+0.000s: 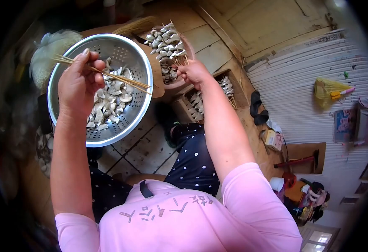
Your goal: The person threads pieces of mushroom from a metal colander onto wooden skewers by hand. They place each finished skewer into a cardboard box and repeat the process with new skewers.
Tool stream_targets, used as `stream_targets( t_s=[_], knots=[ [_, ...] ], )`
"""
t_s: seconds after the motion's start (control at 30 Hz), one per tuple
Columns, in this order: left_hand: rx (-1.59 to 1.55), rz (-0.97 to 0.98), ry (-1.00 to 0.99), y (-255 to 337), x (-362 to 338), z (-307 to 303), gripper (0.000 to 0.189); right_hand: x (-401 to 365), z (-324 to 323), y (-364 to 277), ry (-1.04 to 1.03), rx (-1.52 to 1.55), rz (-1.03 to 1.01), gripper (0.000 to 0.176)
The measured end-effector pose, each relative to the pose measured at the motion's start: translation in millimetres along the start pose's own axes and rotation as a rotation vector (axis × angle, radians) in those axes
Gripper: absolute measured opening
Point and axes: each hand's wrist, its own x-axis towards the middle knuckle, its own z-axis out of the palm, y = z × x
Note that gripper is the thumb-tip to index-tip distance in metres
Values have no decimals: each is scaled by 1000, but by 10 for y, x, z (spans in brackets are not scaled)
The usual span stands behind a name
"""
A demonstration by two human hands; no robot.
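Observation:
My left hand (78,84) is closed around a small bundle of thin bamboo skewers (127,80), which are bare along their visible length. Beneath it is a metal colander (149,73) with perforated walls, holding many torn pieces of grey-white mushroom (112,96). Further right, my right hand (194,73) grips the stick ends of several mushroom skewers (167,42), threaded close together and pointing away from me. These are over a pinkish basin (189,48) with more mushroom pieces showing in it. My right fingertips are partly hidden.
Below my right forearm, a box (239,86) holds more threaded skewers. A clear plastic bag (51,52) sits beyond the colander's left side. Dark slippers (256,105) and a small carton (273,140) lie by the right wall. A yellow bag (327,90) hangs there.

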Motion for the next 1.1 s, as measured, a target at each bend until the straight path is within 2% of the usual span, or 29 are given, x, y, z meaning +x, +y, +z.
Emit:
stream_targets(
  t_s=[0.23,0.3,0.33,0.37,0.43,0.5,0.57,0.6,0.73,0.83,0.9,0.97,1.03,1.1],
  knots=[
    [0,-19,4,-84,12,-39,24,-363,-313,125,46,-22,0,14],
    [15,-31,34,-104,3,-11,24,-525,-455,212,154,-205,-66,5],
    [21,-46,25,-116,14,-14,24,-591,-541,342,190,-188,-61,6],
    [23,-49,17,-126,13,-4,24,-617,-650,558,216,-250,-123,7],
    [65,-40,35,-140,4,12,24,-924,-722,759,330,-407,-117,9],
    [84,-44,27,-163,15,-4,23,-1012,-887,1308,406,-423,-132,11],
    [79,-68,10,-182,43,-12,23,-1053,-1060,1877,412,-257,29,13],
    [75,-71,16,-193,42,7,23,-1145,-1068,1994,419,-250,36,13],
    [95,-105,-4,-252,72,78,22,-1253,-1116,2543,512,-451,95,12],
    [82,-126,-21,-323,88,174,23,-1194,-1057,2637,514,-521,161,14],
    [109,-126,-12,-367,97,231,23,-1133,-967,2581,522,-563,45,13],
    [104,-141,-34,-407,112,245,22,-1057,-887,2584,524,-614,16,13],
    [113,-137,-45,-438,120,250,22,-952,-812,2650,542,-807,-151,12],
    [105,-144,-41,-455,133,246,22,-912,-735,2744,519,-834,-161,11]
  ],
)
